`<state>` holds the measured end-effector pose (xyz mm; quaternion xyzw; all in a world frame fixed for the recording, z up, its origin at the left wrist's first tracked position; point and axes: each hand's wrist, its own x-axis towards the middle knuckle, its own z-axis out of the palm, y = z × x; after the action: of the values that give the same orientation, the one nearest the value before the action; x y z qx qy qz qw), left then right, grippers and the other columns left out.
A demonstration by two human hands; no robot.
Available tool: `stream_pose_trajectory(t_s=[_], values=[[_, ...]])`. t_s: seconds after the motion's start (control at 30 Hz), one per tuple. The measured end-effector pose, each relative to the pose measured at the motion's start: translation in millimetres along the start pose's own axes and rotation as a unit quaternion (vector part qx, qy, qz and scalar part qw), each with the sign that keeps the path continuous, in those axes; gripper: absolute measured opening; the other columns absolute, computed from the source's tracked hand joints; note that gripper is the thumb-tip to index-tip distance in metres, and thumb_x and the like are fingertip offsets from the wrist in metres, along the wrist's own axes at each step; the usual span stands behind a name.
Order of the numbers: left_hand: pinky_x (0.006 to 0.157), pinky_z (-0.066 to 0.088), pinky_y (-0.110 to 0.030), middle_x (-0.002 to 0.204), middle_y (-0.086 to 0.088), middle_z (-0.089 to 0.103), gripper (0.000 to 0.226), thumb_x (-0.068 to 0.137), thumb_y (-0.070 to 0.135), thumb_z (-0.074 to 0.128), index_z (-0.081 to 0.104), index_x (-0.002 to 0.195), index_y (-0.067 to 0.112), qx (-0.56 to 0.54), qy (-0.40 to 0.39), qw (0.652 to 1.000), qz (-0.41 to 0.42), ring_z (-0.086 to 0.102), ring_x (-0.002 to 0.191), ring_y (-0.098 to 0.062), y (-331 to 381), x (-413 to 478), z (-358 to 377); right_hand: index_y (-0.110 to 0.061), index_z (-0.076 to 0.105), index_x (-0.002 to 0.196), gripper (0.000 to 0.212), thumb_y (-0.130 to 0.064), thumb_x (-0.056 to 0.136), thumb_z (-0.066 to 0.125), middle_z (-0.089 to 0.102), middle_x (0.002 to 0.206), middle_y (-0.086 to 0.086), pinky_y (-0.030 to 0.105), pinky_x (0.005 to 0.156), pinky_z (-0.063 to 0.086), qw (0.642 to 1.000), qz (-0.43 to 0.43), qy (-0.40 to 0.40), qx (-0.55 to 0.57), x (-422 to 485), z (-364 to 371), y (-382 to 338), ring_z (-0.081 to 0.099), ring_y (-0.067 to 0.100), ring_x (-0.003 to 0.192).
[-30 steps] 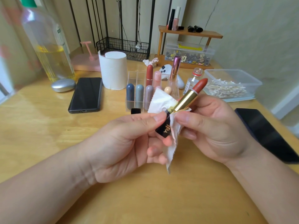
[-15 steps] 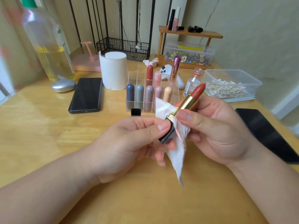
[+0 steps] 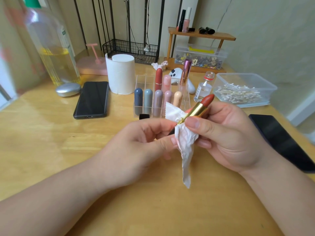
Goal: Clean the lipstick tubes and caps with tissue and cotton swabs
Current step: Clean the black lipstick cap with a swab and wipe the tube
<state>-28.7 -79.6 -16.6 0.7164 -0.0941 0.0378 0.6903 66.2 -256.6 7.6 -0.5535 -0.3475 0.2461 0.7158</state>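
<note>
Open lipstick (image 3: 199, 109) held tilted above the table (image 3: 51, 142), red tip pointing up and right. Left hand (image 3: 136, 142) grips its black base, which is largely hidden, apparently between thumb and fingers. Right hand (image 3: 226, 133) pinches crumpled tissue (image 3: 185, 142) against the gold sleeve, with the tissue's tail hanging free

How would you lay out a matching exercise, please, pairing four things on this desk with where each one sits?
1. open lipstick
2. cotton swabs
3. tissue roll
4. black cap

A. lying in the clear tub
B. on the table, in front of the organiser
C. held by the left hand and right hand
D. standing upright beside the phone

Pairs: 1-C, 2-A, 3-D, 4-B
</note>
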Motion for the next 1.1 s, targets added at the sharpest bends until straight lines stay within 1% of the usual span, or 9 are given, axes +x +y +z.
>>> stream_pose_trajectory(t_s=[0.07, 0.2, 0.3, 0.43, 0.57, 0.67, 0.8, 0.93, 1.1], values=[[0.082, 0.051, -0.055, 0.106, -0.028, 0.064, 0.036, 0.084, 0.027, 0.075, 0.067, 0.115, 0.011, 0.002, 0.021, 1.000, 0.017, 0.057, 0.088, -0.045, -1.4, -1.0, 4.1, -0.007, 0.070, 0.084, 0.024, -0.023, 0.072, 0.082, 0.055, 0.072, 0.018, 0.024, 0.044, 0.029, 1.000, -0.001, 0.008, -0.004, -0.1, -0.2, 0.3, 0.044, 0.018, 0.055], [0.070, 0.054, -0.043, 0.089, -0.010, 0.065, 0.045, 0.062, 0.037, 0.084, 0.061, 0.098, 0.022, 0.075, 0.105, 0.990, 0.055, 0.059, 0.078, -0.033, -2.3, -0.7, 5.6, -0.009, 0.071, 0.080, 0.018, -0.022, 0.069, 0.080, 0.052, 0.069, 0.015, 0.028, 0.045, 0.025, 1.000, 0.003, 0.022, -0.020, -0.9, 2.0, 1.6, 0.040, 0.016, 0.052], [0.073, 0.054, -0.056, 0.086, -0.017, 0.068, 0.037, 0.064, 0.044, 0.083, 0.066, 0.090, 0.023, 0.102, 0.124, 0.986, 0.043, 0.060, 0.077, -0.042, -3.1, 0.0, 0.1, -0.003, 0.070, 0.083, 0.023, -0.019, 0.070, 0.079, 0.052, 0.069, 0.016, 0.030, 0.046, 0.023, 1.000, 0.007, 0.025, -0.017, -1.2, 2.3, 1.2, 0.039, 0.017, 0.052], [0.086, 0.048, -0.068, 0.099, -0.027, 0.068, 0.035, 0.079, 0.041, 0.075, 0.072, 0.100, 0.014, 0.057, 0.060, 0.996, 0.016, 0.062, 0.094, -0.052, -1.3, -0.5, -2.7, -0.001, 0.069, 0.083, 0.022, -0.018, 0.071, 0.077, 0.058, 0.069, 0.013, 0.025, 0.044, 0.027, 0.999, 0.007, 0.024, -0.021, -1.3, 1.2, -0.7, 0.044, 0.016, 0.053], [0.084, 0.049, -0.052, 0.100, -0.009, 0.070, 0.033, 0.088, 0.042, 0.062, 0.071, 0.110, 0.018, 0.059, 0.028, 0.998, 0.014, 0.062, 0.089, -0.024, 0.3, -1.8, 1.2, 0.008, 0.063, 0.084, 0.035, -0.021, 0.071, 0.079, 0.052, 0.070, 0.022, 0.027, 0.045, 0.025, 0.999, 0.009, 0.034, -0.030, -0.2, 0.0, 0.8, 0.041, 0.017, 0.053], [0.086, 0.052, -0.050, 0.104, -0.002, 0.070, 0.037, 0.081, 0.042, 0.072, 0.066, 0.113, 0.024, 0.089, 0.042, 0.995, 0.033, 0.064, 0.094, -0.028, -1.0, -2.2, 5.8, 0.001, 0.068, 0.085, 0.033, -0.025, 0.070, 0.083, 0.049, 0.070, 0.024, 0.027, 0.045, 0.026, 0.999, 0.011, 0.031, -0.041, -0.1, -0.8, 2.6, 0.039, 0.022, 0.055], [0.069, 0.052, -0.024, 0.084, -0.002, 0.066, 0.039, 0.071, 0.026, 0.085, 0.060, 0.100, 0.018, 0.123, 0.093, 0.986, 0.066, 0.062, 0.074, -0.011, -1.7, -1.2, 7.0, -0.006, 0.071, 0.085, 0.038, -0.035, 0.067, 0.087, 0.054, 0.072, 0.017, 0.025, 0.045, 0.028, 0.998, 0.023, 0.021, -0.060, -0.3, 0.7, 6.6, 0.040, 0.020, 0.056], [0.074, 0.055, -0.051, 0.086, -0.006, 0.072, 0.030, 0.074, 0.042, 0.077, 0.066, 0.096, 0.026, 0.128, 0.098, 0.985, 0.058, 0.066, 0.079, -0.033, -1.9, -1.7, 3.1, -0.003, 0.069, 0.084, 0.042, -0.037, 0.067, 0.087, 0.052, 0.076, 0.020, 0.025, 0.045, 0.026, 0.997, 0.022, 0.025, -0.065, 0.1, 0.1, 6.6, 0.037, 0.021, 0.057], [0.088, 0.052, -0.057, 0.111, -0.008, 0.070, 0.032, 0.086, 0.039, 0.068, 0.072, 0.113, 0.023, 0.105, 0.038, 0.993, 0.032, 0.066, 0.103, -0.034, 0.5, -0.3, 1.8, -0.009, 0.072, 0.083, 0.035, -0.035, 0.067, 0.087, 0.052, 0.076, 0.021, 0.030, 0.046, 0.024, 0.998, 0.015, 0.028, -0.062, 0.5, -2.4, 4.0, 0.037, 0.022, 0.056]])
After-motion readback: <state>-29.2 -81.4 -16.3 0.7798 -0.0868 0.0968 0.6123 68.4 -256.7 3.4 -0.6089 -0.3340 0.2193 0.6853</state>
